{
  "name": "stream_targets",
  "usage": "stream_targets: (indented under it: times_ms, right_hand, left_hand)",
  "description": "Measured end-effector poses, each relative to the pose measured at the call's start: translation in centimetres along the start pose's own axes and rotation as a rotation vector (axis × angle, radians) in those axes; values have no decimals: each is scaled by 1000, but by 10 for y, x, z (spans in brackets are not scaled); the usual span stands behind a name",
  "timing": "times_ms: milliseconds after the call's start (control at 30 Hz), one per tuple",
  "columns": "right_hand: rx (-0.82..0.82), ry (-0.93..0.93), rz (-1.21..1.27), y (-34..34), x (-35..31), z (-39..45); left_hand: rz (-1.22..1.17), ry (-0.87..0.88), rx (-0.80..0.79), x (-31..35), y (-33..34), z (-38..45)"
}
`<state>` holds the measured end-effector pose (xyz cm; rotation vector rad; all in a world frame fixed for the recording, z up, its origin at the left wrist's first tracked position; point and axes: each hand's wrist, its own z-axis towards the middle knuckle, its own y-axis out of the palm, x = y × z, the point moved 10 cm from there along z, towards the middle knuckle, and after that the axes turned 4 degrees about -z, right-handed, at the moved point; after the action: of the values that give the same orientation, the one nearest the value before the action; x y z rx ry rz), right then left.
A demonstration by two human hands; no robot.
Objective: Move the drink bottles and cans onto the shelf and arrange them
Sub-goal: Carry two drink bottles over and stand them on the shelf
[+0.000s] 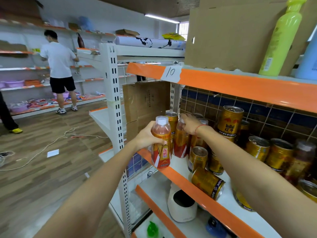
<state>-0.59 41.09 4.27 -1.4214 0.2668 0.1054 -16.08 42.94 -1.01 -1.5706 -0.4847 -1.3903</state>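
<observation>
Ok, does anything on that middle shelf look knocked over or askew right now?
Yes. One gold drink can lies on its side near the shelf's orange front edge, its end pointing outward, while the gold cans behind it stand upright. The left hand holds an orange-labelled clear bottle at that edge, slightly tilted.

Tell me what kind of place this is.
Likely a small shop being stocked: metal shelf units with orange edges, gold cans in rows, another person at the wall shelves.
</observation>
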Motion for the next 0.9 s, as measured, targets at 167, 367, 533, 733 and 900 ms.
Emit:
stream_targets:
  times_ms: [167, 367, 533, 733, 900]
  right_hand:
    - [32, -50, -84, -8, -7, 3]
    - [73, -95, -76, -16, -18, -5]
    - [102, -39, -64, -13, -1, -9]
    - [171, 14, 56, -39, 7, 0]
    - [7, -20, 92, -14, 0, -13]
  left_hand:
    - [28, -13, -21, -7, 4, 1]
    - [26, -11, -37, -9, 6, 2]
    - [42, -15, -38, -9, 6, 1]
    - [49, -15, -37, -10, 7, 1]
    - [37, -15, -39, -11, 11, 2]
